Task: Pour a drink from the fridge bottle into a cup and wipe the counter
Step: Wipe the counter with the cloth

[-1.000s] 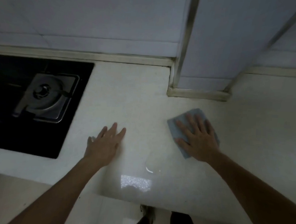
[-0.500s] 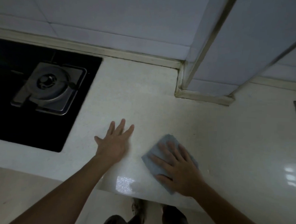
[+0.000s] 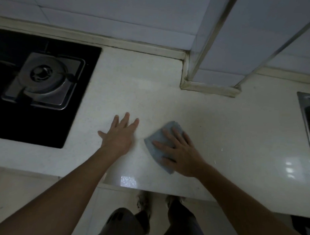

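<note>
Now my right hand (image 3: pixel 182 153) presses the blue cloth (image 3: pixel 159 144) flat on the counter (image 3: pixel 238 129); my left hand (image 3: pixel 119 135) rests open beside it.

This is a home kitchen. A white counter (image 3: pixel 169 100) has a black gas stove (image 3: pixel 43 81) set in it, a metal sink (image 3: pixel 309 112) and tiled walls (image 3: pixel 119 14).

A single wide-angle camera sits on the person's head. It looks forward and steeply down at the pale desk (image 3: pixel 169 100), near enough that the left forearm (image 3: pixel 63 189) and right forearm (image 3: pixel 235 195) reach in from the lower corners. The hob (image 3: pixel 43 81) fills the left side, a sink rim (image 3: pixel 307 108) cuts the right edge, tiled wall (image 3: pixel 119 14) spans the top, and shoes (image 3: pixel 142 202) show on the floor (image 3: pixel 25 192) below.
</note>
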{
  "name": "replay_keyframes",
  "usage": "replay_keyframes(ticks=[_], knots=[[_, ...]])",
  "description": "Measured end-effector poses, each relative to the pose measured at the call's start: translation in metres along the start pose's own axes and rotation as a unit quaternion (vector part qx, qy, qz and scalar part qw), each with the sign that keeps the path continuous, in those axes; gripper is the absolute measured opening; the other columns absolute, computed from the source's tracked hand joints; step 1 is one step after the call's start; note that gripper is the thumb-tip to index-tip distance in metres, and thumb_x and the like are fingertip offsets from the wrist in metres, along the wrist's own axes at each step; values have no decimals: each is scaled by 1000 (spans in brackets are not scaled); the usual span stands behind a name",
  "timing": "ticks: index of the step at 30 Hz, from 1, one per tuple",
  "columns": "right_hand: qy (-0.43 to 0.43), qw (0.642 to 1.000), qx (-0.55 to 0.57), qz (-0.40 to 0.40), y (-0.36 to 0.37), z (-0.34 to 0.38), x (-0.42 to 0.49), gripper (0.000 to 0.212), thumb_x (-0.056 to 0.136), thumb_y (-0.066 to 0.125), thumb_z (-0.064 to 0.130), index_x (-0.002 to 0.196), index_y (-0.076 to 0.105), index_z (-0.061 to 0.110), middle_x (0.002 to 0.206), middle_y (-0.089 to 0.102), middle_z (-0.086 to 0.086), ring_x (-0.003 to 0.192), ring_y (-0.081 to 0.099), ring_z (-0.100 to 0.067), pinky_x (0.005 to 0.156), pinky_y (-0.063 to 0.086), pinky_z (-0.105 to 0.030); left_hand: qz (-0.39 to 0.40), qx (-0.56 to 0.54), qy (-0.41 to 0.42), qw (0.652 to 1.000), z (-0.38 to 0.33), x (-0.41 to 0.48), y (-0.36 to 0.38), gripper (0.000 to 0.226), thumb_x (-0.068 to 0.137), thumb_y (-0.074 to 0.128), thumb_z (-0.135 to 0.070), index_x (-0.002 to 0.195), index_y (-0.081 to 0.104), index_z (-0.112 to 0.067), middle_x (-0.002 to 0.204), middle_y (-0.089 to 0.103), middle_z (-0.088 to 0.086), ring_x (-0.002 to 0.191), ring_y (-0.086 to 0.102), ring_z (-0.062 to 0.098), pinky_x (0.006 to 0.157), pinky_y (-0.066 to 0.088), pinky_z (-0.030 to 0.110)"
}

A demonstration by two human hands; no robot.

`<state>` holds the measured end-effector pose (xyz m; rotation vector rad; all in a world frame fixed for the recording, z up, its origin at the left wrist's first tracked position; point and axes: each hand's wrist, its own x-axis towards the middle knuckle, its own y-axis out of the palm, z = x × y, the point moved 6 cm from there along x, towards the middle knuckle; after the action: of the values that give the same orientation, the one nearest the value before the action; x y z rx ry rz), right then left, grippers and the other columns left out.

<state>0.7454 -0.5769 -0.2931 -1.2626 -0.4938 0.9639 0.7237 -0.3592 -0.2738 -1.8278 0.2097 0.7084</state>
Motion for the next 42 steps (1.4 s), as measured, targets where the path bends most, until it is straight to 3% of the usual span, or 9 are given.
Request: replay_keyframes(ticks=[4,10,17,21,25,31,35,39,42], knots=[[25,999,36,-13,-20,-9,16,58,100,25,58,149,37,29,161,26,-11,148,21,-37,113,28,-58,-11,12,-5,1000,0,1,5,63,107,34,-24,154,2,-49,166,-18,-10,153,-17,23,110,5,78],[167,986,-19,-7,15,33,29,60,102,17,57,157,9,33,166,2,-6,152,-5,-35,119,8,-62,-11,14,-10,1000,-1,3,5,63,106,35,-26,154,2,-50,166,-16,-11,153,-15,21,111,8,78],[55,998,-42,-11,28,36,-48,67,102,25,59,158,14,24,166,7,-5,153,-2,-27,121,7,-55,-104,83,30,991,-22,-11,15,56,105,34,-38,156,14,-39,168,-3,-1,154,-1,26,113,11,72],[38,999,-34,5,28,2,-92,70,99,29,64,156,22,24,166,9,-3,153,2,-24,121,12,-53,-109,78,97,986,-77,-29,46,59,103,36,-44,158,13,-39,168,-1,1,154,1,27,115,11,67],[50,998,-37,-2,15,-58,-129,67,99,33,64,155,27,28,165,15,-4,153,5,-26,121,10,-53,-103,66,87,989,-117,-34,67,59,103,35,-47,158,15,-38,168,1,3,154,1,31,117,14,66],[124,990,-60,10,-8,-177,-133,70,99,21,66,158,8,30,166,1,-4,153,-6,-27,121,9,-56,-70,86,60,992,-120,-26,70,61,102,29,-53,157,6,-41,168,-5,1,154,-4,30,119,15,63],[210,976,-34,-36,-13,-170,-100,71,98,14,65,158,5,27,166,0,-6,152,-2,-29,121,-2,-53,-59,87,33,994,-126,-24,72,61,103,31,-52,158,7,-39,168,-2,2,154,-2,30,118,21,62],[72,997,-34,-11,1,-111,-124,70,100,14,63,158,8,25,166,3,-7,152,-3,-29,121,1,-55,-73,68,15,995,-133,-28,71,60,103,34,-49,158,14,-36,168,2,3,154,1,30,118,20,63],[2,999,-41,-12,6,-117,-178,67,101,20,63,157,17,26,166,6,-4,153,-2,-24,122,5,-52,-79,66,15,995,-135,-30,70,59,103,33,-49,158,17,-35,168,5,4,154,3,30,117,21,64]])
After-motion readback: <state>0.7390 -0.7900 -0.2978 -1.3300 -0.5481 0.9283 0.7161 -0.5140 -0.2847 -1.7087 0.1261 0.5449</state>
